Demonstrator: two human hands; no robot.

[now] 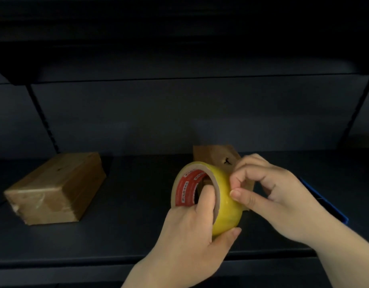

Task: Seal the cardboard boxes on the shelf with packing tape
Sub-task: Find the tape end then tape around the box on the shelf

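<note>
Yellow and glossy, the roll of packing tape (208, 196) sits at lower centre of the frame, lifted above the dark shelf (127, 204). The left hand (192, 231) clamps it, fingers hooked through the cardboard core with its red label, thumb braced under the outer face. The right hand (269, 190) is curled against the roll's right side, fingertip and thumb pressed together on the surface, apparently picking for the loose end of the tape.

Directly behind the roll, largely hidden by it and the right hand, stands a small cardboard box (217, 155). A second box (56, 188) lies well apart at the left of the frame, its near end already shiny with tape.

I'd judge the roll light and rigid, its slick film slippery, so the core is the sound place to hold. The freed end will be thin, limp and eager to stick to itself; a firm pinch at its very edge is best.
</note>
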